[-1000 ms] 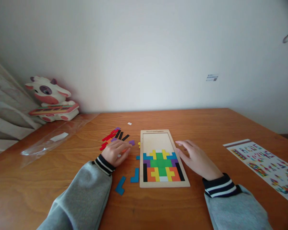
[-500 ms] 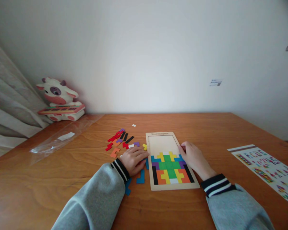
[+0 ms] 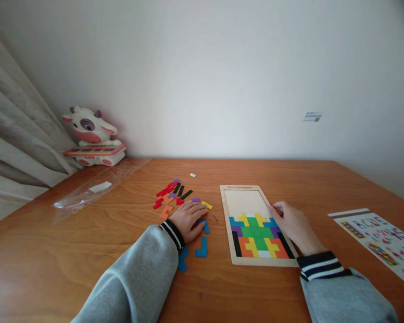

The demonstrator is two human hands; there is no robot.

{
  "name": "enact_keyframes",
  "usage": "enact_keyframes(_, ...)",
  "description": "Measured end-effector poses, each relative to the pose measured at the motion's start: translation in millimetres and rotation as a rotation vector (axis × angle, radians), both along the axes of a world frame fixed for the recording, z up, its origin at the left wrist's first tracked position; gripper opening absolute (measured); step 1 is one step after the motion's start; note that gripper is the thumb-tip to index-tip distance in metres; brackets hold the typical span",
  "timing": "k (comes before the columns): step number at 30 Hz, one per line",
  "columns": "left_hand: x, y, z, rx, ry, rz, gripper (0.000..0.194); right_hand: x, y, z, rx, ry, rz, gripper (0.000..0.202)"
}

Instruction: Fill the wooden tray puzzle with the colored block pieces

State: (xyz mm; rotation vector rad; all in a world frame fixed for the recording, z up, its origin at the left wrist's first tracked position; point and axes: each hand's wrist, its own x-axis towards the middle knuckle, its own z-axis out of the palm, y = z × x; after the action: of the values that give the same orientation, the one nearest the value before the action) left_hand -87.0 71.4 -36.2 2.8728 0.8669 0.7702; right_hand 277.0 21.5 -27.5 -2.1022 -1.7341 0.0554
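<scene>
My left hand [image 3: 188,220] lies palm down over loose puzzle pieces, its fingers spread and stretched out. Near its fingertips is a yellow piece [image 3: 207,205], and a blue piece [image 3: 206,226] sits by the thumb. Two other blue pieces, an L-shaped piece [image 3: 202,247] and an angular piece [image 3: 183,260], lie closer to me. My right hand [image 3: 291,224] has its thumb and bent fingers on the right rim of a wooden puzzle tray [image 3: 226,224]. Green, yellow, blue, purple, orange, black and white pieces fill the tray's near part; its far part shows bare wood.
Red, black, purple and orange pieces, among them an orange piece [image 3: 166,211], are scattered beyond my left hand. A clear plastic bag [image 3: 77,199] and a toy cow with keyboard [image 3: 94,139] are at the left. On the right lies a printed pattern sheet [image 3: 379,237].
The tray has slid right, away from my left hand, with my right hand on its rim. The yellow piece has turned. The view has shifted slightly to the left.
</scene>
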Motion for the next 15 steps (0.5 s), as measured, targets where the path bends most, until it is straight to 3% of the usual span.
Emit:
enact_keyframes(5, -19.2, 10.1, 5.5, 0.021, 0.031, 0.132, 0.041, 1.5, -6.5, 3.4, -0.066, 0.095, 0.021, 0.033)
enact_keyframes(9, -36.3, 17.7, 0.0, 0.024, 0.079, 0.407, 0.059, 3.3, -15.1, 5.3, -0.148, 0.241, 0.127, 0.039)
enact_keyframes(12, -39.5, 18.1, -5.3, -0.046, 0.139, 0.621, 0.070, 1.4, -20.6, 9.4, -0.155, 0.233, 0.186, 0.046)
enact_keyframes(15, -37.2, 16.9, -7.6, -0.099, 0.201, 0.687, 0.073, -2.9, -24.9, 14.7, -0.164, 0.221, 0.237, 0.049)
